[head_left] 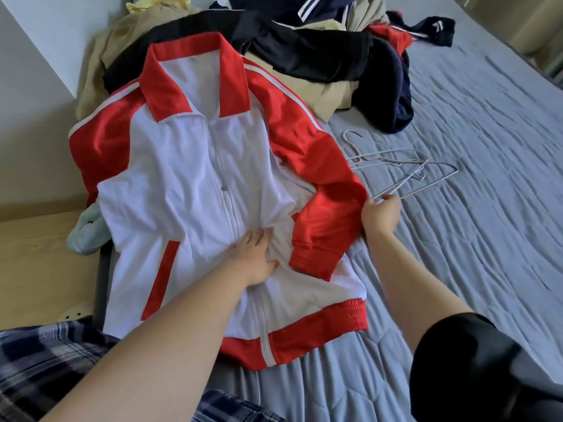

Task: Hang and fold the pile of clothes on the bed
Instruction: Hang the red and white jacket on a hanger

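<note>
Jacket: white-and-red zip-up track jacket, face-up on grey quilted bed.
Left hand: fingers straight, pressing flat on jacket front.
Right hand: fingers curled, gripping folded red sleeve.

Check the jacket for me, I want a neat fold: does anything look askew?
The jacket front bunches into wrinkles beside the left hand, and the red sleeve held by the right hand lies crooked across it.

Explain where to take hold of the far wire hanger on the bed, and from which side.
Pinch its hook from above, at the far end. The wire hanger lies flat on the sheet, and only that hook sticks clear of the second hanger crossing it.
</note>
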The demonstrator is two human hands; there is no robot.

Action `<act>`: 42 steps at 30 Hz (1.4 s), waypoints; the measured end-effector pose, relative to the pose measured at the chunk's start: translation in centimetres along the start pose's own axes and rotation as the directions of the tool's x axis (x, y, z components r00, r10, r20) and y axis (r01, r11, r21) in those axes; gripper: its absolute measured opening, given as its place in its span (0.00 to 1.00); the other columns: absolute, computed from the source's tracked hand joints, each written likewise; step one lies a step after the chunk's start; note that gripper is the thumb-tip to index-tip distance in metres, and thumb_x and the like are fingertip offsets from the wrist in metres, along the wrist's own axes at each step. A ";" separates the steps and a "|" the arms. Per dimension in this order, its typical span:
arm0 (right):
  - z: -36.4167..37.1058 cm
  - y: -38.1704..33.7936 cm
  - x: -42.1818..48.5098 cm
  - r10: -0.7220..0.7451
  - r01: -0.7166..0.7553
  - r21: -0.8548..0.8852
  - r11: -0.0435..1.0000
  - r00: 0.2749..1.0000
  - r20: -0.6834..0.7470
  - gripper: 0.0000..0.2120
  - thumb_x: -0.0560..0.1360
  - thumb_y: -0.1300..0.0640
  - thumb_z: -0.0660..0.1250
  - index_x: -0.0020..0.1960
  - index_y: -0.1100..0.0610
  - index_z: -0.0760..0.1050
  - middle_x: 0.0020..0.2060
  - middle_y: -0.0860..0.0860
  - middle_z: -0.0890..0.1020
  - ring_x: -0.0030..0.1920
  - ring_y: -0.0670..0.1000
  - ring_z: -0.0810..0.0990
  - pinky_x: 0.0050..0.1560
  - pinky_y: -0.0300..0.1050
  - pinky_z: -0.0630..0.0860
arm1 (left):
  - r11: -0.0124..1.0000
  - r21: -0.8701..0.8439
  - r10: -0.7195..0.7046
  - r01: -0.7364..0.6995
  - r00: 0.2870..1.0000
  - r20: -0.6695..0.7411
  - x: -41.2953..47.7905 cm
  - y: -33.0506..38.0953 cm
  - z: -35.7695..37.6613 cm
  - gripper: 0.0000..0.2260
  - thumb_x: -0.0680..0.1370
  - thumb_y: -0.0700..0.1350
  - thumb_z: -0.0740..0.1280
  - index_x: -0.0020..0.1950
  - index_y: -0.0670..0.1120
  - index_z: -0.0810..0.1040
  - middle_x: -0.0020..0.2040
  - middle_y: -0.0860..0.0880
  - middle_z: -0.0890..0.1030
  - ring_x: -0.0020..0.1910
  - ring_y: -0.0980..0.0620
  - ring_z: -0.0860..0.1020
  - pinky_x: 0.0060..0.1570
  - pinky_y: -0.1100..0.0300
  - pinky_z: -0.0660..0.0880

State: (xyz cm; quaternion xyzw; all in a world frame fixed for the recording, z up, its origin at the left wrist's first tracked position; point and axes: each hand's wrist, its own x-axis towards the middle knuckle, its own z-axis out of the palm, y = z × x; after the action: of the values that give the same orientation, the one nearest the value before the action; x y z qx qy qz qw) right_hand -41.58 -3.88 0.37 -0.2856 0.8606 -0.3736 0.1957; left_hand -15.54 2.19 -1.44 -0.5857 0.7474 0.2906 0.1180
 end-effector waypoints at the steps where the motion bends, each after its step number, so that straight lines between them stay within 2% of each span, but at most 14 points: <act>1: 0.3 -0.1 0.4 0.003 -0.002 -0.039 0.999 1.000 0.026 0.18 0.77 0.57 0.62 0.64 0.62 0.70 0.62 0.60 0.74 0.62 0.60 0.74 0.58 0.47 0.68 | 1.000 0.009 -0.001 0.001 1.000 0.000 0.0 0.1 0.0 0.35 0.80 0.58 0.57 0.78 0.50 0.39 0.79 0.50 0.45 0.77 0.49 0.46 0.73 0.47 0.51; 4: 1.1 -1.1 1.3 0.004 0.003 -0.110 0.994 0.998 0.064 0.17 0.77 0.57 0.61 0.64 0.61 0.71 0.62 0.60 0.76 0.62 0.60 0.75 0.59 0.48 0.70 | 0.999 0.034 -0.005 0.005 1.000 0.006 0.1 0.2 -0.2 0.36 0.80 0.58 0.57 0.78 0.49 0.39 0.79 0.50 0.45 0.77 0.49 0.46 0.73 0.48 0.51; 8: 1.1 -1.2 1.8 0.161 -0.161 0.001 0.987 0.987 0.006 0.15 0.73 0.61 0.64 0.59 0.62 0.70 0.57 0.60 0.78 0.59 0.61 0.76 0.53 0.48 0.71 | 0.999 0.031 -0.010 0.008 0.999 0.050 0.2 0.2 -0.7 0.36 0.80 0.58 0.57 0.78 0.49 0.38 0.79 0.49 0.45 0.78 0.48 0.46 0.75 0.48 0.50; 12: 0.4 -2.0 3.0 0.178 -0.178 -0.008 0.984 0.984 0.014 0.13 0.70 0.63 0.64 0.55 0.63 0.74 0.54 0.60 0.80 0.55 0.61 0.79 0.49 0.47 0.74 | 1.000 0.027 -0.015 0.013 0.997 0.076 0.2 0.3 -1.0 0.36 0.80 0.57 0.57 0.78 0.49 0.38 0.79 0.48 0.44 0.78 0.47 0.46 0.75 0.48 0.50; 18: -1.2 -3.8 3.9 0.180 -0.105 0.309 0.945 0.958 -0.225 0.08 0.77 0.62 0.56 0.55 0.61 0.69 0.51 0.57 0.78 0.50 0.57 0.78 0.48 0.47 0.73 | 0.998 0.053 -0.045 0.039 0.992 0.115 -0.2 1.0 -1.6 0.35 0.81 0.57 0.57 0.78 0.48 0.38 0.79 0.48 0.43 0.78 0.47 0.46 0.75 0.49 0.49; 21: -2.6 -4.7 4.4 0.262 -0.098 0.465 0.880 0.917 -0.301 0.03 0.80 0.62 0.55 0.53 0.58 0.65 0.41 0.50 0.76 0.42 0.52 0.77 0.36 0.39 0.70 | 0.996 0.072 -0.065 0.055 0.988 0.141 -0.3 1.6 -2.0 0.36 0.81 0.57 0.57 0.78 0.48 0.37 0.79 0.48 0.43 0.78 0.46 0.46 0.75 0.50 0.48; 24: -4.2 -5.8 3.6 0.313 -0.063 0.583 0.810 0.887 -0.340 0.06 0.79 0.67 0.53 0.52 0.59 0.63 0.47 0.55 0.77 0.50 0.55 0.80 0.30 0.33 0.70 | 0.994 0.089 -0.082 0.069 0.986 0.143 -0.4 1.8 -2.2 0.36 0.81 0.57 0.57 0.78 0.47 0.37 0.79 0.48 0.42 0.78 0.46 0.46 0.75 0.51 0.48; 28: -5.7 -6.5 2.3 0.460 -0.177 0.785 0.594 0.875 -0.152 0.10 0.78 0.69 0.53 0.57 0.64 0.68 0.56 0.62 0.77 0.49 0.58 0.79 0.43 0.45 0.75 | 0.994 0.089 -0.068 0.056 0.988 0.135 -0.4 1.7 -1.9 0.36 0.81 0.56 0.57 0.78 0.46 0.37 0.79 0.47 0.42 0.78 0.45 0.46 0.75 0.51 0.47; 32: -7.8 -5.7 1.5 0.396 -0.314 0.837 0.448 0.909 0.129 0.20 0.83 0.66 0.42 0.73 0.72 0.54 0.71 0.70 0.61 0.28 0.51 0.75 0.30 0.38 0.65 | 0.993 0.090 -0.080 0.071 0.992 0.101 -0.7 1.5 -1.2 0.36 0.80 0.56 0.58 0.78 0.47 0.38 0.79 0.49 0.41 0.78 0.46 0.44 0.75 0.47 0.49; 34: -8.5 -6.0 0.8 0.384 -0.352 0.857 0.378 0.901 0.201 0.17 0.83 0.66 0.44 0.69 0.72 0.60 0.67 0.68 0.67 0.27 0.46 0.72 0.25 0.36 0.68 | 0.994 0.087 -0.079 0.073 0.995 0.065 -1.0 1.7 -0.7 0.36 0.80 0.55 0.59 0.78 0.48 0.40 0.79 0.50 0.42 0.78 0.47 0.45 0.74 0.45 0.51; 36: -9.2 -7.1 -1.0 0.390 -0.295 0.910 0.290 0.905 0.169 0.13 0.81 0.69 0.46 0.61 0.70 0.65 0.49 0.66 0.77 0.33 0.54 0.74 0.29 0.41 0.70 | 0.997 -0.076 -0.031 0.029 0.999 -0.033 -1.0 1.7 -1.0 0.30 0.79 0.49 0.61 0.78 0.46 0.53 0.78 0.47 0.55 0.76 0.46 0.57 0.72 0.48 0.58; 39: -9.7 -7.7 -2.3 0.443 -0.244 0.969 0.034 0.873 0.204 0.11 0.78 0.73 0.44 0.50 0.68 0.65 0.32 0.59 0.72 0.22 0.53 0.71 0.27 0.43 0.70 | 0.828 -0.561 -0.157 -0.024 0.949 -0.272 -1.0 2.6 -3.4 0.15 0.80 0.41 0.61 0.65 0.43 0.75 0.64 0.43 0.77 0.62 0.45 0.75 0.59 0.58 0.70; 41: -10.4 -6.9 -2.6 0.397 -0.284 0.959 0.006 0.881 0.258 0.14 0.80 0.71 0.44 0.41 0.63 0.65 0.28 0.57 0.71 0.16 0.47 0.67 0.28 0.42 0.69 | 0.522 -0.850 -0.315 -0.072 0.910 -0.271 -0.8 3.9 -6.1 0.15 0.82 0.45 0.58 0.64 0.41 0.76 0.63 0.41 0.77 0.61 0.44 0.75 0.57 0.56 0.70; 42: -10.6 -6.4 -2.8 0.386 -0.304 0.953 0.015 0.881 0.275 0.16 0.80 0.70 0.44 0.39 0.60 0.64 0.25 0.55 0.71 0.15 0.45 0.65 0.29 0.41 0.68 | 0.282 -0.955 -0.339 -0.089 0.922 -0.186 -0.7 4.7 -7.4 0.17 0.83 0.49 0.55 0.66 0.42 0.73 0.64 0.40 0.77 0.61 0.44 0.75 0.56 0.55 0.69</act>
State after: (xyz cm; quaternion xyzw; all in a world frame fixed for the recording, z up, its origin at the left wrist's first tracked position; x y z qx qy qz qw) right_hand -43.03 -0.03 12.36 0.1458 0.4416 -0.7942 0.3912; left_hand -18.56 -0.75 6.24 -0.6391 0.3848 0.5557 -0.3671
